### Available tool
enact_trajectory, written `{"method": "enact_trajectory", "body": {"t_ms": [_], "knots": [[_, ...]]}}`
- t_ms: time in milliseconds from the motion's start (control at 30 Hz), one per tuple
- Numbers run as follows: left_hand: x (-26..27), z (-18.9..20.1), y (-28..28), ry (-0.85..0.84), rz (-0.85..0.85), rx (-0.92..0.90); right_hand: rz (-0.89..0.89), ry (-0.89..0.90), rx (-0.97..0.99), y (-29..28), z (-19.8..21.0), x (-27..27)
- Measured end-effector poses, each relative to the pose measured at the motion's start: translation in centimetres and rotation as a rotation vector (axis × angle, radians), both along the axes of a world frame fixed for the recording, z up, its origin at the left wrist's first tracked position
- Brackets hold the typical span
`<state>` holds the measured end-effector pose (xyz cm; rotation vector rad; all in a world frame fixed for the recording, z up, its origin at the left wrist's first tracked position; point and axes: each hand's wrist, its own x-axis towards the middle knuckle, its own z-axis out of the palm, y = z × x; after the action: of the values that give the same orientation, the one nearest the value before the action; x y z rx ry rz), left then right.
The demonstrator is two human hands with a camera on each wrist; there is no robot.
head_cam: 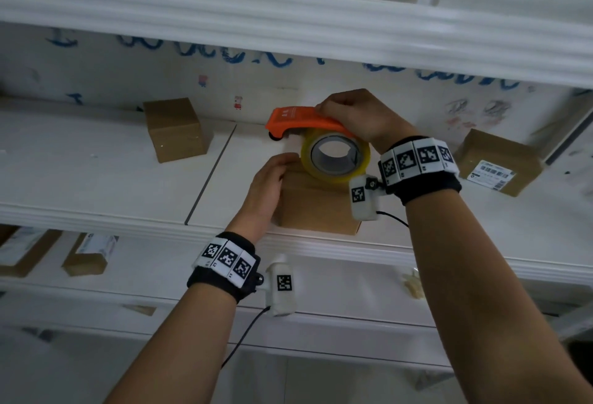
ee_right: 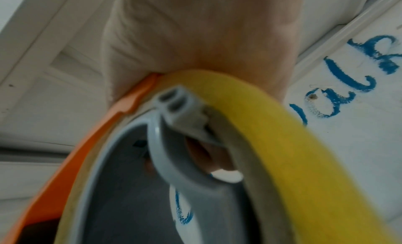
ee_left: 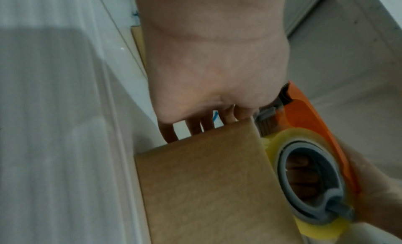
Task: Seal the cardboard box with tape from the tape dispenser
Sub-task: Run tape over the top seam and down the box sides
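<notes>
My right hand (head_cam: 356,116) curls over the top of the orange plastic tape dispenser (head_cam: 300,119), thumb and fingers wrapped round its body above the yellowish roll of clear tape (head_cam: 335,155). The head view shows only the back of this hand; the left wrist view shows fingertips inside the roll's grey hub (ee_left: 309,180), so the grip runs through the core. The right wrist view, close and blurred, adds the palm pressed on the roll's outer face and a grey split tab on the hub ring.

My left hand (head_cam: 269,184) lies on the left side of the small brown cardboard box (head_cam: 316,208), fingers straight and slightly spread, their tips reaching over the box's far top edge. The left wrist view confirms this: four fingers (ee_left: 193,127) drop behind the far edge of the box (ee_left: 206,179), holding nothing.

The dispenser sits over the box, its roll touching the top face and its orange nose reaching past the box's far left corner. Only the left wrist view shows the nose's toothed cutter (ee_left: 284,86). I cannot tell whether tape is already laid on the box.

The box stands at the front edge of a white shelf (head_cam: 128,179). Left of it and farther back is a plain brown carton (head_cam: 176,129); well to its right is a carton with a printed label (head_cam: 497,164). Blue scribbled writing (head_cam: 231,54) runs along the white wall behind the box.
</notes>
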<state>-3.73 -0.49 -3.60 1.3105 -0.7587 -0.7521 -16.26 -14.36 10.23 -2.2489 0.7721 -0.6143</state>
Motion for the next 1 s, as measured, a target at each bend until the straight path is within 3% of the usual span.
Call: {"method": "enact_trajectory", "body": {"t_ms": [100,167,300,433,533,1000], "knots": [[0.6,-0.5,1.0,0.306,0.021,-0.074,-0.007,0.035,-0.011,0.3,0.3,0.4],[0.9,-0.7,1.7,0.353,-0.004,-0.102,-0.008,0.043,-0.016,0.5,0.4,0.6],[0.0,-0.5,2.2,0.212,-0.042,-0.091,-0.012,0.058,-0.054,0.7,0.5,1.0],[-0.6,-0.4,1.5,-0.127,-0.046,-0.009,-0.015,0.080,-0.092,1.3,0.5,1.2],[-0.9,0.1,0.2,-0.262,-0.043,0.037,-0.030,0.099,-0.093,1.7,0.9,1.0],[-1.9,0.8,-0.6,-0.296,0.016,-0.008,-0.070,0.180,-0.112,1.5,1.7,0.1]]}}
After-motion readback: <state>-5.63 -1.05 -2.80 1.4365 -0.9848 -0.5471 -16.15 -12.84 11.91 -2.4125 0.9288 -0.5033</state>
